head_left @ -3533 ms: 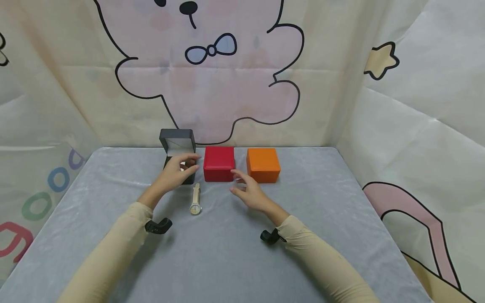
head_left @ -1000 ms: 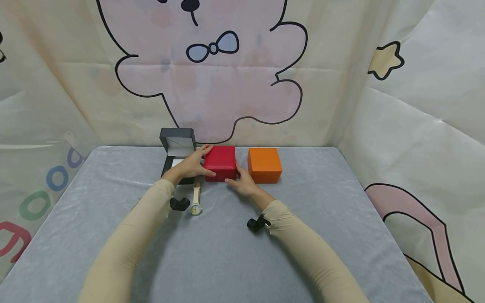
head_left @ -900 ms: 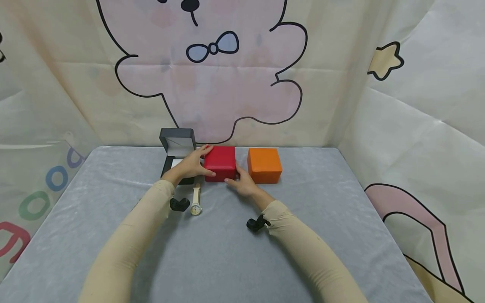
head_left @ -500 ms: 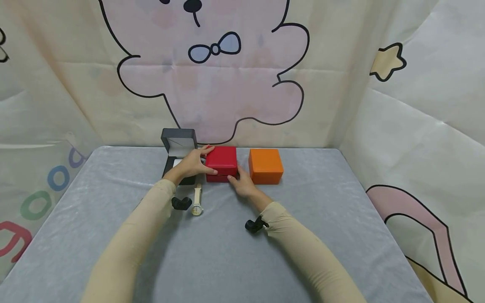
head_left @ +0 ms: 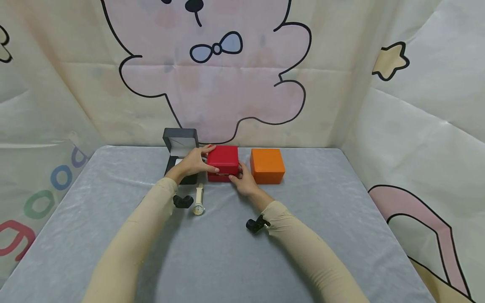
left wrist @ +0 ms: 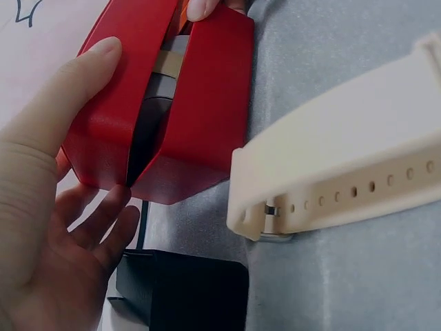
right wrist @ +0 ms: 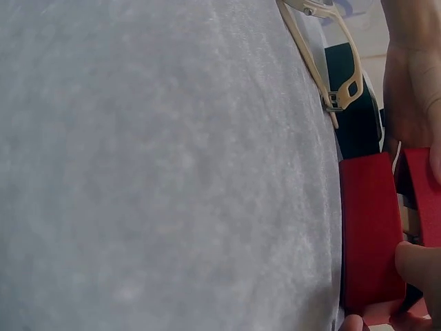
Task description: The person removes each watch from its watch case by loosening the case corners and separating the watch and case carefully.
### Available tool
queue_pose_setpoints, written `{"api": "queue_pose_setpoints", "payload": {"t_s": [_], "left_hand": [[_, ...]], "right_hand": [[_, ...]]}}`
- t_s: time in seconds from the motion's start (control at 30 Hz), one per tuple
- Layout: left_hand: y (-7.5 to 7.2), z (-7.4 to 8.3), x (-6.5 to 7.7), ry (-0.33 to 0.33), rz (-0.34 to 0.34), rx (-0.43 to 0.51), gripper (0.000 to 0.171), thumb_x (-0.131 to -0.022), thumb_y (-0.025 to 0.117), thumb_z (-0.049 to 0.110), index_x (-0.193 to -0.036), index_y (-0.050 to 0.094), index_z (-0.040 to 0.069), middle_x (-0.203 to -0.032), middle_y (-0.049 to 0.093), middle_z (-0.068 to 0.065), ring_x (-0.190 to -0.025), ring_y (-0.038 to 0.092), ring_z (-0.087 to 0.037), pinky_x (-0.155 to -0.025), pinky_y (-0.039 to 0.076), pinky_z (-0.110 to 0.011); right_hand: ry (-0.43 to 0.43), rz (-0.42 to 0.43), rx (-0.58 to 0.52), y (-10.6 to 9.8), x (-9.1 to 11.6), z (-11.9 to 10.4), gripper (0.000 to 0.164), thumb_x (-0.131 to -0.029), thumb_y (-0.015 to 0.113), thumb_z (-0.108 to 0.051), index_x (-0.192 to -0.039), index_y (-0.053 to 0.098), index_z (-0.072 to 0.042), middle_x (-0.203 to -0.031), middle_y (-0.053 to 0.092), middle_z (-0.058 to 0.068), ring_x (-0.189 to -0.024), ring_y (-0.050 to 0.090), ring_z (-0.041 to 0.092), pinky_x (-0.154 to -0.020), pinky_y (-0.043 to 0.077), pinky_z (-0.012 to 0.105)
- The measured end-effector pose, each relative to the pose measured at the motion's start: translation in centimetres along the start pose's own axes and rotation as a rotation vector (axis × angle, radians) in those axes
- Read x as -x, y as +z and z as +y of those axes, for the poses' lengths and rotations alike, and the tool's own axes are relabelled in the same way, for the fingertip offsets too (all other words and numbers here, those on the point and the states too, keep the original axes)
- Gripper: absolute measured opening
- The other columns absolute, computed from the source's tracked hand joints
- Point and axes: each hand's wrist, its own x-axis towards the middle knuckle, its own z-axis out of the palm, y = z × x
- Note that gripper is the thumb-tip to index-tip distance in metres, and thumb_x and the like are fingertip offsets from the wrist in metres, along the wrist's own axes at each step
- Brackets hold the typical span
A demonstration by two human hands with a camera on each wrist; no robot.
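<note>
A red box [head_left: 222, 158] stands between my hands with its lid partly raised. My left hand [head_left: 192, 163] grips the lid [left wrist: 127, 76], thumb on its front and fingers at the left side. My right hand [head_left: 246, 183] holds the base [right wrist: 372, 227] at its right front corner, thumb at the front rim. Through the gap in the left wrist view, a beige band [left wrist: 167, 64] shows across a grey insert; the rest of the inside is hidden. A watch with a cream strap [head_left: 198, 202] lies on the cloth in front, below my left hand.
Left of the red box, a dark grey box [head_left: 180, 134] stands with its lid up, partly covered by my left hand. A closed orange box [head_left: 267, 166] sits close by on the right. Grey cloth [head_left: 219, 252] covers the table; a printed curtain [head_left: 212, 92] hangs behind it.
Both hands have come from beside the red box to take hold of it. Its lid has since risen, and a gap has opened at the front between lid and base.
</note>
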Motion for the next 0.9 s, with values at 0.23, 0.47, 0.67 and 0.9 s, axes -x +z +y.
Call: {"api": "queue_pose_setpoints", "payload": {"t_s": [0.23,0.47,0.67,0.9], "left_hand": [[0.06,-0.22,-0.11,-0.01,0.01,0.01,0.095,-0.078,0.083,0.034,-0.159,0.035,0.02,-0.162,0.035,-0.016,-0.127,0.048,-0.032,-0.099,0.054,-0.047],[0.06,-0.39,-0.17,-0.011,0.033,0.051,0.089,-0.081,0.082,0.036,-0.157,0.039,0.02,-0.162,0.036,-0.016,-0.12,0.05,-0.032,-0.096,0.051,-0.044],[0.06,-0.51,-0.03,-0.042,0.034,0.092,0.084,-0.082,0.08,0.038,-0.155,0.043,0.022,-0.154,0.045,-0.014,-0.12,0.048,-0.031,-0.095,0.049,-0.042],[-0.01,-0.39,-0.54,-0.027,0.075,0.107,0.077,-0.084,0.078,0.039,-0.152,0.048,0.022,-0.134,0.058,-0.014,-0.11,0.052,-0.028,-0.085,0.047,-0.035]], "right_hand": [[0.015,0.023,0.044,-0.04,0.2,-0.05,0.057,-0.1,0.063,-0.014,-0.152,0.04,-0.009,-0.151,0.049,0.016,-0.122,0.053,0.031,-0.107,0.045,0.042],[0.018,0.027,0.032,0.03,0.07,-0.07,0.057,-0.099,0.064,-0.013,-0.151,0.04,-0.009,-0.15,0.05,0.016,-0.118,0.053,0.03,-0.102,0.045,0.039],[0.039,0.012,0.03,0.12,0.15,-0.03,0.057,-0.099,0.064,-0.013,-0.151,0.04,-0.01,-0.151,0.049,0.015,-0.119,0.052,0.029,-0.105,0.045,0.041],[0.045,0.009,0.035,-0.13,0.04,-0.32,0.057,-0.1,0.063,-0.014,-0.151,0.038,-0.012,-0.151,0.048,0.015,-0.123,0.051,0.032,-0.109,0.045,0.044]]}}
